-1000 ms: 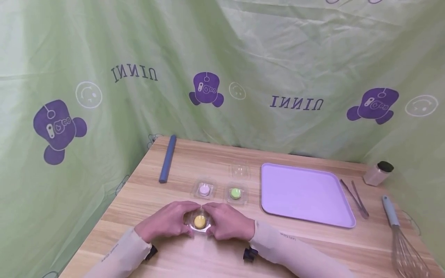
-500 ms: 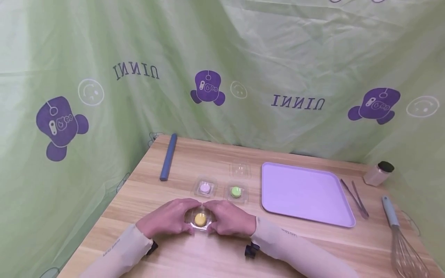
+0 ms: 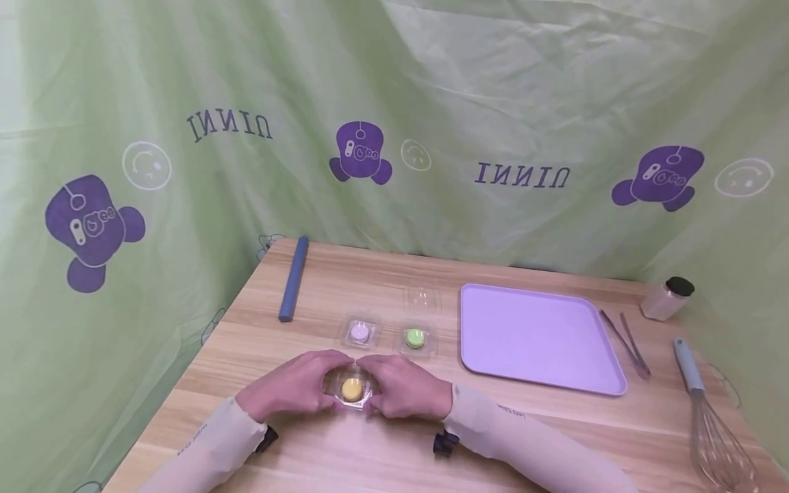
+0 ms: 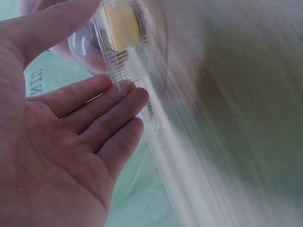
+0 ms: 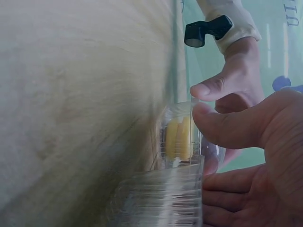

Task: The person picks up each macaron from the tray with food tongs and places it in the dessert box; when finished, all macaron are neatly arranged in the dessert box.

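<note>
A yellow macaron (image 3: 352, 389) sits inside a clear plastic case (image 3: 355, 404) near the front middle of the table. My left hand (image 3: 296, 385) grips the left side of the case, with thumb and fingers about its edge. From the right, my right hand (image 3: 403, 387) holds the opposite side in the same way. Both wrist views show the ribbed clear wall of the case and the macaron on edge behind it. Just beyond the hands lie a pink macaron (image 3: 359, 333) and a green macaron (image 3: 415, 337), each in its own clear case.
Behind the green macaron lies another clear plastic piece (image 3: 422, 298). A purple tray (image 3: 542, 339) occupies the right side, with tongs (image 3: 627, 346), a dark-lidded jar (image 3: 666, 300) and a whisk (image 3: 709, 418) beyond it. At the back left is a blue rod (image 3: 294, 279).
The head view has shifted slightly. Both hands keep their hold on the case with the yellow macaron, in nearly the same place.
</note>
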A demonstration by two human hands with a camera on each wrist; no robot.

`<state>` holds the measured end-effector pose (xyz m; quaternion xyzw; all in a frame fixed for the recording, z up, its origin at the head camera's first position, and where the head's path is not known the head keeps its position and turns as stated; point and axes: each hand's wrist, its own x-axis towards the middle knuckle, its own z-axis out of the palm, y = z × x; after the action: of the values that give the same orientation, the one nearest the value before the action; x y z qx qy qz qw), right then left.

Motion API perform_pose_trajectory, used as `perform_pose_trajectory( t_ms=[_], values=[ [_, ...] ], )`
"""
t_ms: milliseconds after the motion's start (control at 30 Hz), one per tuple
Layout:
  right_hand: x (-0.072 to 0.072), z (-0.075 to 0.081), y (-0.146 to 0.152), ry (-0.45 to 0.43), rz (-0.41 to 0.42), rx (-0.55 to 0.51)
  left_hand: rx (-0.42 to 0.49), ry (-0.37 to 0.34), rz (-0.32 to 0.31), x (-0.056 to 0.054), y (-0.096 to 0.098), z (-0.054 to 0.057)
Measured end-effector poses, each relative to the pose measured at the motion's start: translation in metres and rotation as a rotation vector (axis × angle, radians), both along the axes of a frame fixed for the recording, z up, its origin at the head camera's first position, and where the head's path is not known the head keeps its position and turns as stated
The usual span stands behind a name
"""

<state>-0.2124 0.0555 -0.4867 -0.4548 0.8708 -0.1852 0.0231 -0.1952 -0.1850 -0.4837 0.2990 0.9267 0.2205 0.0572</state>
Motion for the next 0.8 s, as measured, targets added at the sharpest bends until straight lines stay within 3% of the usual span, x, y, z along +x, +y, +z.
perform_pose_trajectory(
  t_ms=[300,467,600,800],
  values=[
    [0.004,0.007,0.004,0.037,-0.048,0.009,0.006,0.015,0.003,0.001,-0.003,0.000],
    [0.003,0.010,0.006,0.032,-0.065,-0.045,0.042,0.022,0.055,0.004,-0.007,0.006],
    [-0.003,0.016,0.009,0.028,-0.060,-0.182,0.145,0.056,0.125,-0.002,-0.012,0.022],
    [-0.030,0.039,0.016,0.131,0.040,-0.529,0.289,0.230,0.150,-0.029,-0.023,0.060]
  ],
)
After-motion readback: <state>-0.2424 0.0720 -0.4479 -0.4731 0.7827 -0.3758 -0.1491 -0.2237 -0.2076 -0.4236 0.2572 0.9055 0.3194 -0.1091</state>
